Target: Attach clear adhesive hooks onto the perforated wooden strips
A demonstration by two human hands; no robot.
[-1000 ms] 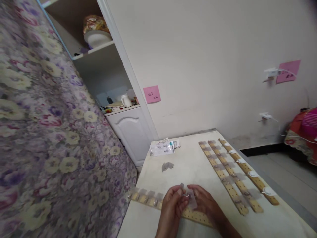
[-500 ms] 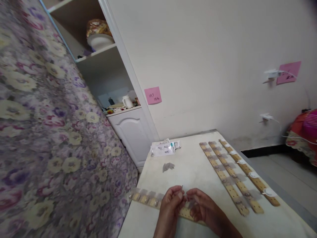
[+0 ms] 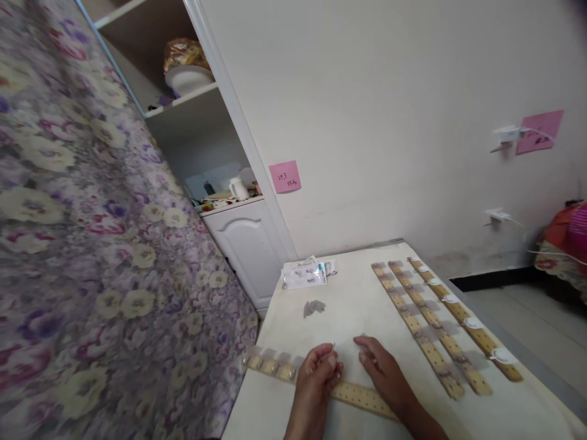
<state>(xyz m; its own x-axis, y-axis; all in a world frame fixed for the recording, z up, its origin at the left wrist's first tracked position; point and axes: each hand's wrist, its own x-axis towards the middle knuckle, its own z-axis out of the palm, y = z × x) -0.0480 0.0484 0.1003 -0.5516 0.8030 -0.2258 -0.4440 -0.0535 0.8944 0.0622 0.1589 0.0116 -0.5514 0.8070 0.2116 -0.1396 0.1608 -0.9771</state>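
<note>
Head view: a flowered curtain (image 3: 59, 244) hangs well to the left of the left hand (image 3: 320, 374). Nearer, running out to that hand's left, I see one end of a perforated wooden strip (image 3: 362, 396) bearing a row of small shiny fittings (image 3: 274, 368). The hand itself has thumb and forefinger pinched on a small thin piece (image 3: 334, 346), too little of it showing to make out. Its other fingers curl in, the forearm coming up from below. Beyond it on the table (image 3: 348, 305) lie flat grey pieces (image 3: 314, 308), and farther off, a clear packet (image 3: 303, 277). The strip passes behind the left hand, shows again between the two and reaches the right hand (image 3: 383, 370). There thumb and forefinger stand parted; I can't tell whether anything tiny sits at the tips. Its forefinger stretches toward the left hand, the wrist slanting in from lower right. To its right, three more strips (image 3: 430, 315) lie side by side, the outermost carrying white fittings (image 3: 473, 322).
</note>
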